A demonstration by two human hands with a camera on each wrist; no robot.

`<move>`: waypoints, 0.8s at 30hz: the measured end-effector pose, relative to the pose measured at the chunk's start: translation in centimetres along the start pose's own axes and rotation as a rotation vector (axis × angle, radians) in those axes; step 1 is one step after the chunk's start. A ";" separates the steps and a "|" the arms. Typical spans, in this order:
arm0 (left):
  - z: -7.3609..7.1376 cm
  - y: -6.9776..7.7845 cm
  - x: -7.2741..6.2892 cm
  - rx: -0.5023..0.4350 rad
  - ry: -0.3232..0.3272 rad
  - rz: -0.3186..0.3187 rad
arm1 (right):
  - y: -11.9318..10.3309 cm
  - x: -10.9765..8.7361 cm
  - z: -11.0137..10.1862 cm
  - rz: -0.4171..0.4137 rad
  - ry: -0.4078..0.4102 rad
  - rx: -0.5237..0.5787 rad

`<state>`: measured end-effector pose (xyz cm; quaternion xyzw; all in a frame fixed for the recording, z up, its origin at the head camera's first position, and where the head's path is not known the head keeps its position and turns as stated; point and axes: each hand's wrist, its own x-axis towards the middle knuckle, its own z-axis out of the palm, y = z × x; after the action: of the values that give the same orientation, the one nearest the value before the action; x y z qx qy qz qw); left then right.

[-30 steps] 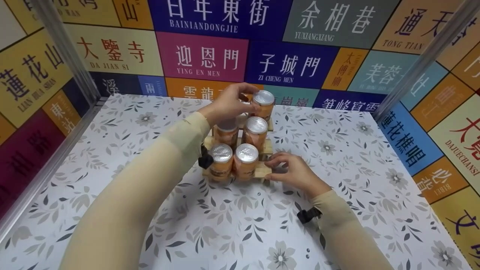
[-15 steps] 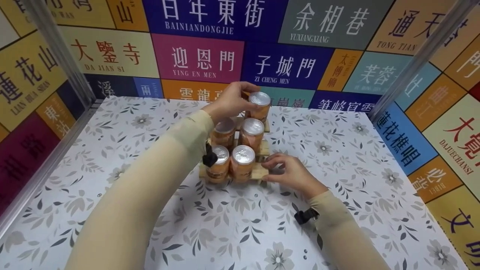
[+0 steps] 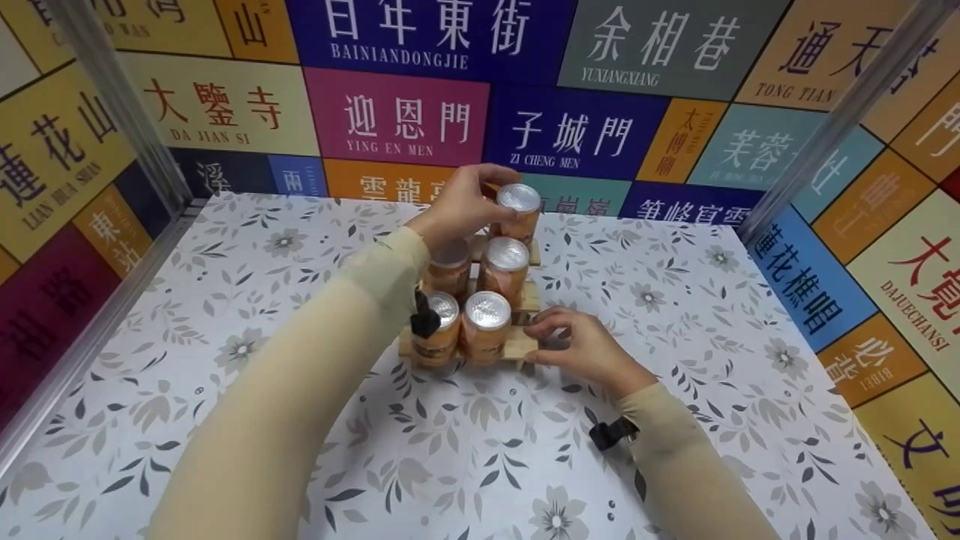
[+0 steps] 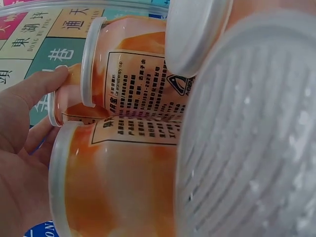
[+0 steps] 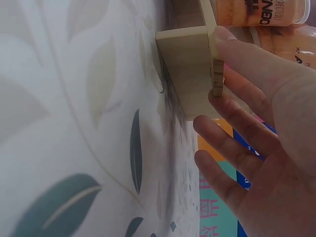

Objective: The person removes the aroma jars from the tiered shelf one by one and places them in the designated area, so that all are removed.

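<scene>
A small stepped wooden rack point(image 3: 520, 345) bears several orange cans with silvery lids. At its back, topmost step, my left hand point(image 3: 466, 201) grips an upright orange can point(image 3: 519, 217) between thumb and fingers. Two cans, one of them the right middle can point(image 3: 504, 274), stand on the middle step. On the lowest step are a front right can point(image 3: 486, 334) and a front left can point(image 3: 435, 345), partly covered by the wrist camera. My right hand point(image 3: 581, 346) pinches the right end of the lowest step; the right wrist view shows thumb and fingertips on the board's edge point(image 5: 217, 74).
The table point(image 3: 660, 480) wears a white cloth with grey leaves and flowers. Panels with Chinese place names form the back wall point(image 3: 405, 112) and the sides. Metal posts, such as the right post point(image 3: 840, 112), stand at the corners.
The head view has shifted slightly. My left wrist has edged rightward over the front left can, while both hands keep their holds on the top can and the rack.
</scene>
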<state>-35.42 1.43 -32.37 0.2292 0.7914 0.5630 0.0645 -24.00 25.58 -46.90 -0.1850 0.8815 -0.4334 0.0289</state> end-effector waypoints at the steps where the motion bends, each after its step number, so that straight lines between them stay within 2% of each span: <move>1: 0.0 -0.1 -0.1 -0.003 0.005 0.003 | 0.0 0.0 0.1 -0.007 -0.001 -0.001; 4: -0.2 0.0 -0.2 -0.016 0.030 -0.002 | 0.0 -0.1 0.2 -0.005 -0.005 -0.008; 7: -0.6 0.4 -0.3 -0.055 0.088 0.006 | -0.2 -0.1 0.0 0.000 -0.004 -0.029; 12: -1.7 1.3 -0.9 -0.138 0.186 0.063 | -0.6 0.1 -0.5 0.011 -0.004 -0.021; 18: -3.5 2.3 -2.4 -0.167 0.262 0.112 | -0.6 0.2 -0.5 0.026 -0.009 -0.004; 24: -5.0 1.7 -3.5 -0.181 0.326 0.127 | -0.1 0.0 -0.2 0.033 -0.005 0.008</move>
<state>-33.62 -4.00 -29.60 0.1778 0.7213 0.6646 -0.0801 -24.05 25.67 -46.63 -0.1714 0.8827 -0.4358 0.0390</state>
